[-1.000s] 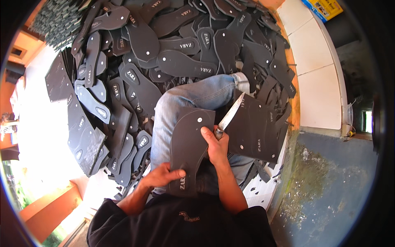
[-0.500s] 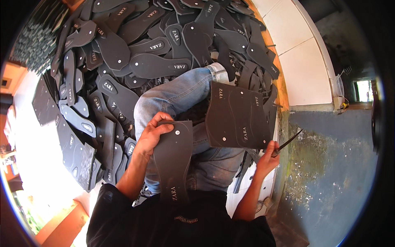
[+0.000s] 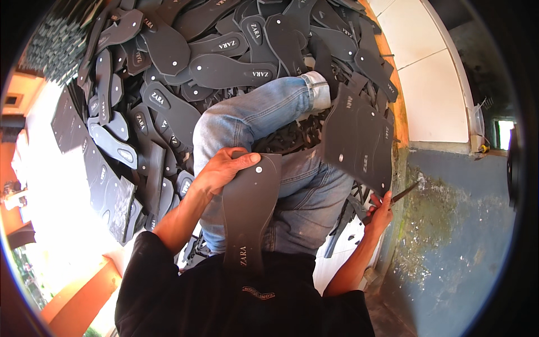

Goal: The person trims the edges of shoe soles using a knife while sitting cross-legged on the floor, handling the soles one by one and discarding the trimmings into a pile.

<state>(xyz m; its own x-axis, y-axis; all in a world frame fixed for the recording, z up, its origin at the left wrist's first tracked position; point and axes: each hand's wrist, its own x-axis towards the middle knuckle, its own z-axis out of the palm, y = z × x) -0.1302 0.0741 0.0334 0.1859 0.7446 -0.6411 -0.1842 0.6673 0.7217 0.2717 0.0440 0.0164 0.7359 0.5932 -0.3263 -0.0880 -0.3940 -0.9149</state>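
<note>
My left hand (image 3: 227, 171) grips the top edge of a dark grey foam sole piece (image 3: 251, 208), thumb on its face. The piece has an outlined sole shape and hangs upright in front of my shirt. In my right hand (image 3: 380, 212) is a knife (image 3: 403, 193), its narrow dark blade pointing up and to the right. The fingertips of that hand also meet the lower right corner of a larger dark foam sheet (image 3: 356, 140), marked with several sole outlines. This sheet is tilted above my bent leg; whether the fingers pinch it is hard to see.
A big heap of cut dark foam soles (image 3: 233, 70) lies beyond my legs. More marked sheets (image 3: 92, 168) lean at the left beside a stack of strips (image 3: 56, 48). Thin offcuts (image 3: 286, 137) lie between my legs. A stained grey wall (image 3: 449, 224) rises at the right.
The larger sheet has swung right and tilted, its lower right corner moving with my right hand. My left hand still holds the sole piece. The whole view has shifted slightly.
</note>
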